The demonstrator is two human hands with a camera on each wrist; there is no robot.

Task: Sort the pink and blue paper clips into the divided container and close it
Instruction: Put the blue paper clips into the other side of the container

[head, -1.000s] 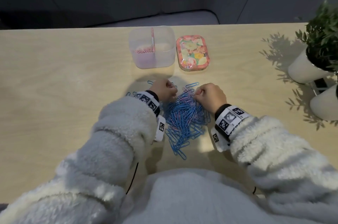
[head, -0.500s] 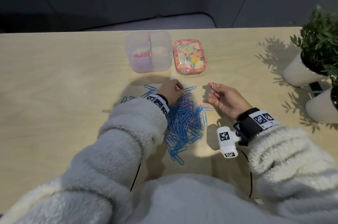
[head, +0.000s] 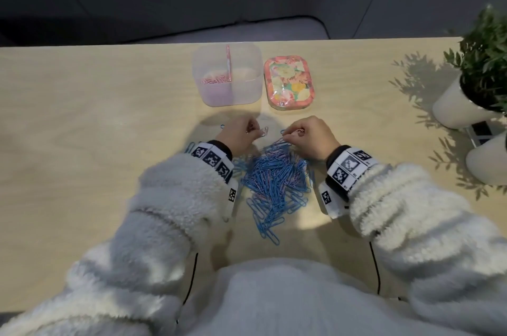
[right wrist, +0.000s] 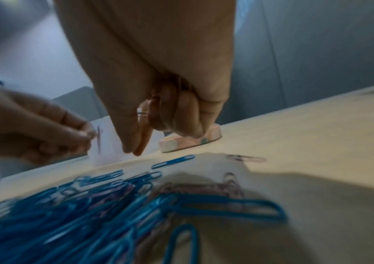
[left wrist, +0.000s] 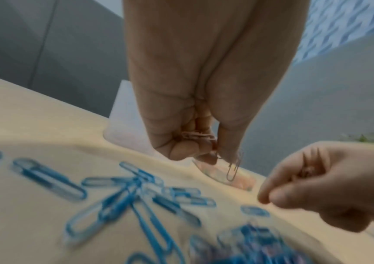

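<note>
— How are the hands placed?

— The left hand (head: 238, 135) is curled, and pink paper clips (left wrist: 198, 137) are pinched in its fingers, one dangling below. The right hand (head: 310, 136) is likewise curled around a few pink clips, thumb and forefinger lowered to the far edge of the pile (head: 274, 182).

— And the pile?

— Mostly blue clips, with pink ones mixed in, are heaped on the table (head: 82, 143) between the wrists; strays are scattered to the left.

— What is found beyond?

— Bare wood is left ahead of the knuckles. The divided container (head: 227, 75) is set near the far edge, pink clips in its left compartment; the floral lid (head: 288, 82) is laid just beside it. Potted plants (head: 477, 83) are kept at the right edge.
</note>
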